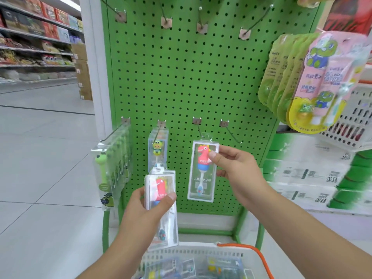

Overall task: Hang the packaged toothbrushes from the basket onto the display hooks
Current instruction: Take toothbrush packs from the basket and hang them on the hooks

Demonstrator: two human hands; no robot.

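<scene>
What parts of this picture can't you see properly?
- Basket: the bottom edge of the head view cuts it off, and the packs inside are blurred.
- Left hand: its stack of packs overlap, so the count is unclear.
- Right hand: whether its pack is already on the hook cannot be told.
- Top hooks: tips cut off by the top edge.
- Shelves: too blurred to read.
</scene>
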